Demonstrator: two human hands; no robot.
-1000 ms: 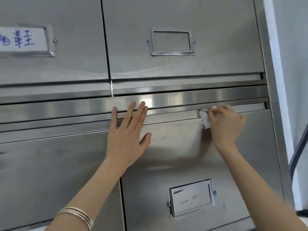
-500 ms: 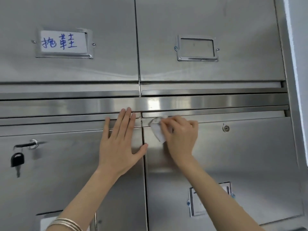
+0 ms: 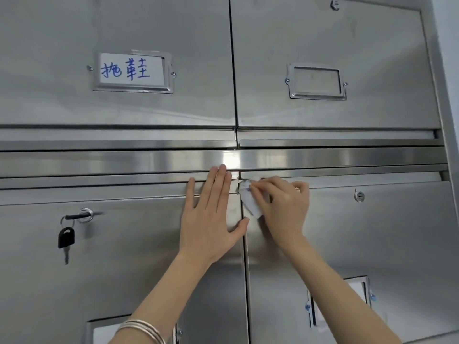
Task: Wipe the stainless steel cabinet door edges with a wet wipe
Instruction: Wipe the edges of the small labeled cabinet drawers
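- Brushed stainless steel cabinet (image 3: 347,157): four doors in view, all closed, so I can't see what's in any compartment.
- Lower right steel door (image 3: 385,244): work is at its top left corner, where the top lip meets the vertical seam (image 3: 246,269) w/ the lower left steel door (image 3: 111,269). I judge the step is finishing that corner; the seam prob. comes next.
- Left hand (image 3: 211,219): flat, fingers straight, palm pressed on the left door's top right corner, thumb reaching the seam. Grasps nothing. Good brace vs. rattle.
- Right hand (image 3: 283,207): fingers curled, pinching the wipe against the corner.
- Doing it well: I'd wrap the wipe over one fingertip, seat it in the groove, run one slow stroke. Light pressure, as the thin lip may be sharp.
- Steel label frame, upper left (image 3: 133,72): holds a white card w/ blue handwriting. Upper right frame (image 3: 316,80): looks empty.
- Crumpled white wet wipe (image 3: 249,202): touching the right door's corner, just right of the seam.
- Black-headed key (image 3: 66,237): hangs from the left door's lock. Right door's round lock (image 3: 359,196): no key.
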